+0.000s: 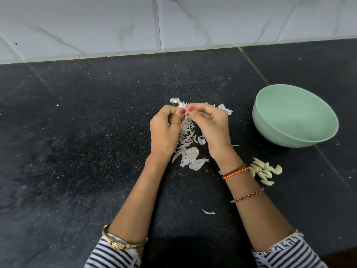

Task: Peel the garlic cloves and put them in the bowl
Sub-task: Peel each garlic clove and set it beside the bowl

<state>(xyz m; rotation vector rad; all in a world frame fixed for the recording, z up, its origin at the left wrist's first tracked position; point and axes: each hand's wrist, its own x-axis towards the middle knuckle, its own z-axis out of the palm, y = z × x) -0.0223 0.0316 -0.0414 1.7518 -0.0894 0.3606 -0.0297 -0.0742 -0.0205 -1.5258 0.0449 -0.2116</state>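
Note:
My left hand (164, 130) and my right hand (210, 124) meet above the black counter and both pinch one small garlic clove (185, 109) between thumbs and fingertips; the clove is mostly hidden by the fingers. Under and around the hands lies a heap of white papery garlic skins (188, 149). Several peeled cloves (265, 171) lie in a small cluster on the counter just right of my right wrist. The pale green bowl (270, 130) stands at the right, and no cloves show inside it.
The black speckled counter (77, 151) runs back to a white marble-tiled wall (116, 26). A stray skin strip (208, 212) lies between my forearms. Tiny skin flecks dot the counter.

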